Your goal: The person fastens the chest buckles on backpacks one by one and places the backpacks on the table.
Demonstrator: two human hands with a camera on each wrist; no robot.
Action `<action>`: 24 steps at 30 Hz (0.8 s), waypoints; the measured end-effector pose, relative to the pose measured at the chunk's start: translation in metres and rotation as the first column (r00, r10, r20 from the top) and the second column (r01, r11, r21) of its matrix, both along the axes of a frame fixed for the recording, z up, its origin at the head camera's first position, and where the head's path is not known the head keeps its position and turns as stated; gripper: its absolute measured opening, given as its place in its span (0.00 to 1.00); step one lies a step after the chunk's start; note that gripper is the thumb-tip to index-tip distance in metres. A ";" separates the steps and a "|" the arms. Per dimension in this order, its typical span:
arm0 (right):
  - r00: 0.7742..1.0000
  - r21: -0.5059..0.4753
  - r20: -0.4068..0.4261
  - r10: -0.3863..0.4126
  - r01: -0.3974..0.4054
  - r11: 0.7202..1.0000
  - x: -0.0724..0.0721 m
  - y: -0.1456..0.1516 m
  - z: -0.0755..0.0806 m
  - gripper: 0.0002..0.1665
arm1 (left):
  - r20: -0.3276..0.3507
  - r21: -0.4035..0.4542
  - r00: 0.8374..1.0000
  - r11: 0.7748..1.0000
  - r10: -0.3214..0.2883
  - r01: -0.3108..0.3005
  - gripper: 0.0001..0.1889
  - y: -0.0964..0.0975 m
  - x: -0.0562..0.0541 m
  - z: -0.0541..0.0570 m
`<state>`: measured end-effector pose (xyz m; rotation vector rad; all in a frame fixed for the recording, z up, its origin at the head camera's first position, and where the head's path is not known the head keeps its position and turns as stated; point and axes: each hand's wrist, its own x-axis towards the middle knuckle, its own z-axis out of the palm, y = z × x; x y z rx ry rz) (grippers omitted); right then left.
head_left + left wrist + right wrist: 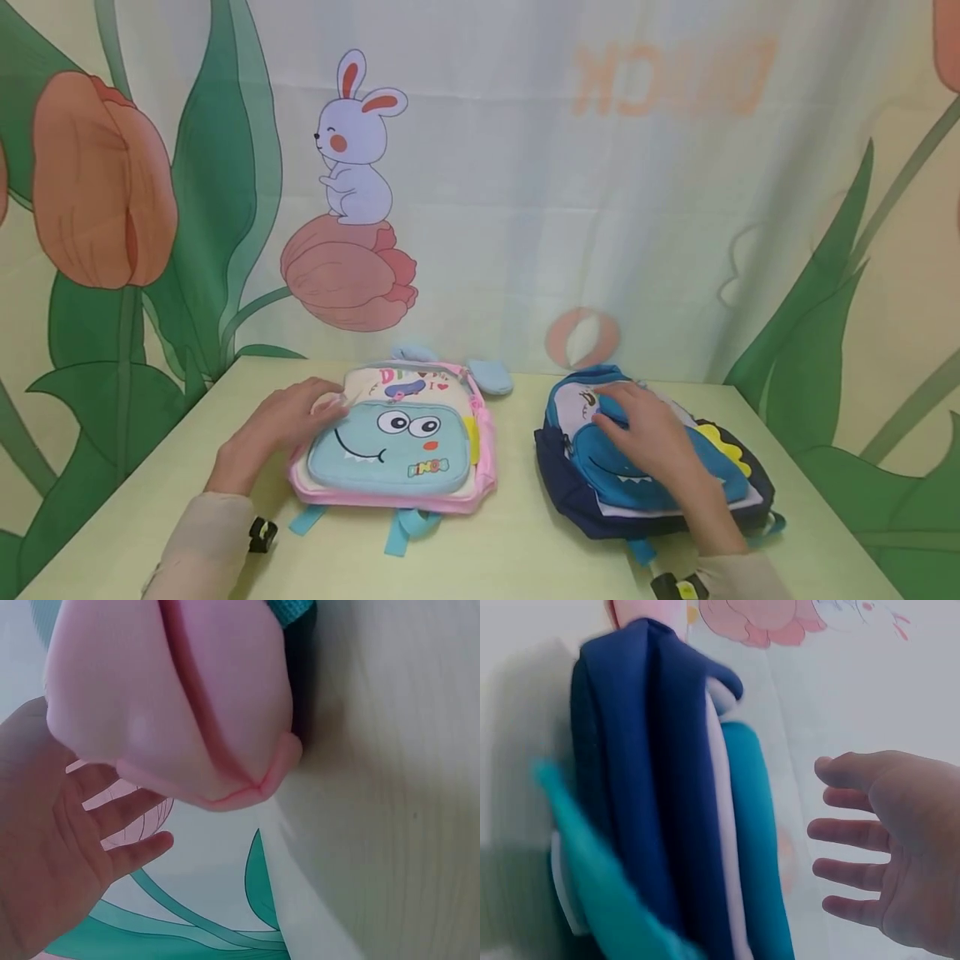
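Observation:
On the left lies a pink and cream backpack (356,471) with a light blue dinosaur-face pocket, its front facing up. My left hand (285,417) is at its upper left side, fingers extended over the edge. The left wrist view has that hand (60,840) with loose, spread fingers beside the pink bag (127,690); the bag hides some fingertips. To the right, a navy and blue backpack (581,508) with yellow spikes lies front up. Above its front is my right hand (652,433). In the right wrist view this hand (907,840) has straight fingers, apart from the navy bag (682,795).
Both bags lie on a pale yellow table (510,542), with a gap between them. Teal straps (397,533) stick out at the pink bag's near edge. Behind the table hangs a curtain (495,208) printed with tulips and a rabbit.

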<state>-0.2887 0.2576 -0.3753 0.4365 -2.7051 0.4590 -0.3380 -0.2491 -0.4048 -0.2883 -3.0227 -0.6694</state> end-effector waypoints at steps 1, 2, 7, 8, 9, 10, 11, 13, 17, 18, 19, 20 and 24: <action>1.000 -0.003 -0.004 0.007 -0.007 1.000 0.001 -0.002 0.000 0.27 | 0.019 0.010 1.000 1.000 0.006 -0.006 0.33 -0.001 0.000 0.001; 1.000 -0.008 -0.002 0.012 -0.012 1.000 0.001 -0.005 0.000 0.26 | 0.034 0.016 0.999 1.000 0.012 -0.013 0.33 -0.002 0.000 0.001; 0.999 -0.032 0.015 0.032 -0.031 0.999 0.003 -0.015 -0.002 0.25 | 0.095 0.033 0.995 0.999 0.028 -0.031 0.34 -0.006 0.001 0.002; 0.999 -0.037 0.023 0.031 -0.030 0.999 0.003 -0.017 -0.003 0.25 | 0.101 0.034 0.995 0.999 0.027 -0.030 0.35 -0.007 0.001 0.002; 0.999 -0.039 0.026 0.032 -0.031 0.999 0.003 -0.019 -0.003 0.25 | 0.107 0.037 0.994 0.999 0.025 -0.030 0.35 -0.007 0.001 0.002; 0.999 -0.043 0.031 0.031 -0.029 0.999 0.004 -0.021 -0.003 0.25 | 0.113 0.041 0.993 0.999 0.025 -0.030 0.36 -0.008 0.002 0.001; 0.999 -0.050 0.036 0.033 -0.032 0.998 0.004 -0.024 -0.002 0.25 | 0.118 0.045 0.993 0.999 0.024 -0.029 0.36 -0.008 0.002 0.001; 0.998 -0.062 0.048 0.039 -0.036 0.997 0.006 -0.032 0.000 0.25 | 0.128 0.053 0.991 0.998 0.024 -0.031 0.36 -0.009 0.004 0.002; 0.995 -0.076 0.065 0.071 -0.066 0.995 0.007 -0.048 0.003 0.24 | 0.147 0.068 0.989 0.997 0.020 -0.030 0.35 -0.012 0.006 0.005; 0.995 -0.074 0.072 0.076 -0.071 0.995 0.007 -0.052 0.003 0.24 | 0.152 0.073 0.988 0.997 0.017 -0.028 0.35 -0.013 0.006 0.005; 0.994 -0.073 0.075 0.082 -0.076 0.994 0.006 -0.055 0.002 0.24 | 0.154 0.078 0.988 0.997 0.012 -0.024 0.35 -0.013 0.006 0.005; 0.993 -0.071 0.080 0.087 -0.081 0.994 0.004 -0.058 0.001 0.24 | 0.158 0.082 0.987 0.996 0.006 -0.019 0.34 -0.014 0.006 0.004; 0.987 -0.077 0.124 0.101 -0.092 0.993 -0.004 -0.071 -0.006 0.24 | 0.174 0.087 0.985 0.996 -0.006 -0.009 0.34 -0.017 0.006 0.000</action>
